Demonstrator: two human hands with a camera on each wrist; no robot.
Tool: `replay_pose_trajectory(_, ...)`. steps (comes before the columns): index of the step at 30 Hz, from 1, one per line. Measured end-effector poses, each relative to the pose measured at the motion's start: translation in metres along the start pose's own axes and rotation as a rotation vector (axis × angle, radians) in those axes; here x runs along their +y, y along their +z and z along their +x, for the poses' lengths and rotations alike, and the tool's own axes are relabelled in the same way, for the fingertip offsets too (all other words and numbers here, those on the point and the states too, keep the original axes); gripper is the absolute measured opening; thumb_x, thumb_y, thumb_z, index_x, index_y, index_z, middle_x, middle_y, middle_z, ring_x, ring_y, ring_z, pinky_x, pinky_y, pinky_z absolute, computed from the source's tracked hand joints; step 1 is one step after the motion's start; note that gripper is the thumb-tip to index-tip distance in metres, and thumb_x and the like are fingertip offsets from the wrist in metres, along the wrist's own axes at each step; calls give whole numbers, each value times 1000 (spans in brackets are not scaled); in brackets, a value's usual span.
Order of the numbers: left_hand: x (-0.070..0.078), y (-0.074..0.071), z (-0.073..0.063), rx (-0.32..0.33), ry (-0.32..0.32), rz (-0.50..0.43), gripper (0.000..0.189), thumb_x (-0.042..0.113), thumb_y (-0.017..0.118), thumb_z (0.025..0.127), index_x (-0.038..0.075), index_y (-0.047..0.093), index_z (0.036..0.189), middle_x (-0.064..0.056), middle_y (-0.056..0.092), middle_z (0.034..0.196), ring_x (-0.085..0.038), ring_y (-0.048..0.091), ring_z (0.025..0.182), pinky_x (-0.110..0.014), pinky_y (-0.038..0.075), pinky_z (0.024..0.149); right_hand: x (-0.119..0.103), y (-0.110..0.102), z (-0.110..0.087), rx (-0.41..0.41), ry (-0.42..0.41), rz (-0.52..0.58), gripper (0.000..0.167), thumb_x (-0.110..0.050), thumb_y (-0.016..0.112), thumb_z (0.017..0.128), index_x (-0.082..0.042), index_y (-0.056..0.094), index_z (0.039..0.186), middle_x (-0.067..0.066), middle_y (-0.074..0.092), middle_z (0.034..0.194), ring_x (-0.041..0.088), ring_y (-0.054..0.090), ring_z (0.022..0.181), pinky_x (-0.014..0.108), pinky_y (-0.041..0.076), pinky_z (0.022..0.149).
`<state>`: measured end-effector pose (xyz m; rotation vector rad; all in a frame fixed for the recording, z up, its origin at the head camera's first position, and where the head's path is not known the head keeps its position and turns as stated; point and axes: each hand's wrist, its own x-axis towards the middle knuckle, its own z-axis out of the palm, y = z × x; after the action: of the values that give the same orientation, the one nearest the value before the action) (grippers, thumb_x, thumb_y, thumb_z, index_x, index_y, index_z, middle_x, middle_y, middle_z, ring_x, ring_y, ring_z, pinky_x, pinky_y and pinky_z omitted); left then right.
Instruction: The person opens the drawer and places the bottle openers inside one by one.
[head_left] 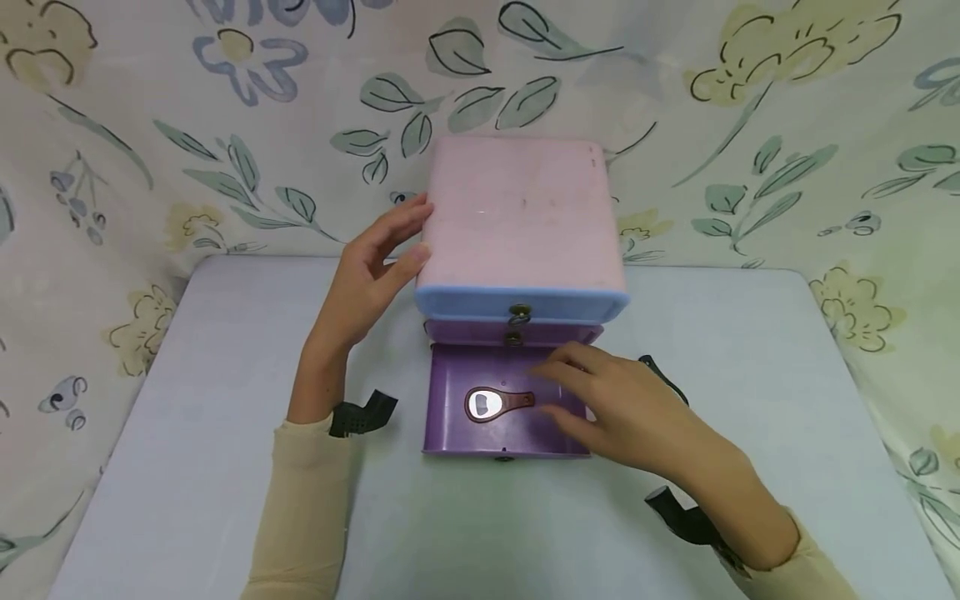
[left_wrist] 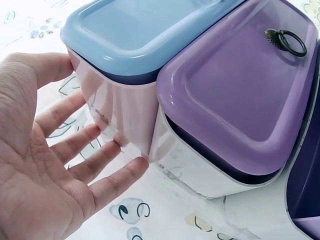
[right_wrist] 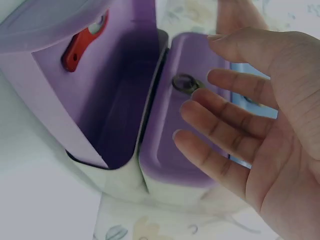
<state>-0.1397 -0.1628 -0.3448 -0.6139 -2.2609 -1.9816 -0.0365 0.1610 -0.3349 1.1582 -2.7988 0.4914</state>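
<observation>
A small drawer cabinet [head_left: 525, 212] with a pink top stands at the back of the table. Its lowest purple drawer [head_left: 457, 437] is pulled out. Inside lies a bottle opener [head_left: 517, 401] with a red-brown handle and a shiny metal head; the right wrist view shows its red handle [right_wrist: 76, 54] too. My left hand [head_left: 367, 275] rests its fingertips against the cabinet's left side, fingers extended. Over the drawer's right part hovers my right hand [head_left: 622, 408], fingers loosely bent, holding nothing. In the right wrist view its fingers are in front of the closed purple drawer [right_wrist: 165, 145].
Above are a closed purple drawer [left_wrist: 235, 95] and a closed blue drawer [left_wrist: 120, 40], with ring pulls. Behind the white table [head_left: 225, 500] hangs a floral cloth [head_left: 300, 125]. Black straps [head_left: 363, 414] sit at both wrists. A thin black object [head_left: 663, 377] shows behind the right hand.
</observation>
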Motion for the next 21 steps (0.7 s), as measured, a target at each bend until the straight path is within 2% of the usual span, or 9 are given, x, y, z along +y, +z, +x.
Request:
replay_pose_trajectory(8,2,1,0,7,-1,-2,52,7,63,101,11,57,153,8,48,166,-18,52,149,-25,55,110,4,-5,-20,59,140,62,43,-32,83,91,-22,71,132,-7,69,126,11,74,100,34,62,73)
replay_pose_trajectory(12,1,2,0,6,5,-4,52,6,62,101,10,57,152,8,48,165,-18,52,149,-25,55,110,11,-5,-32,127,197,98,44,-24,85,89,-20,72,130,-8,70,126,13,74,105,37,63,81)
replay_pose_trajectory(17,2,2,0,5,11,-13,51,5,62,102,9,57,152,7,49,165,-19,52,148,-24,55,109,26,-8,-49,253,300,127,47,-9,87,84,-16,73,129,-8,72,120,5,67,99,17,53,82)
replay_pose_trajectory(19,2,2,0,4,10,-20,51,5,62,102,9,58,152,7,49,165,-19,52,149,-23,55,108,33,-7,-56,276,342,132,48,-6,86,84,-15,73,130,-6,73,119,3,66,95,10,47,79)
replay_pose_trajectory(21,1,1,0,4,9,-25,50,5,61,102,9,58,152,7,49,165,-19,52,149,-22,55,107,39,-6,-62,275,375,134,48,-6,85,86,-14,72,131,-3,74,120,7,69,95,10,47,81)
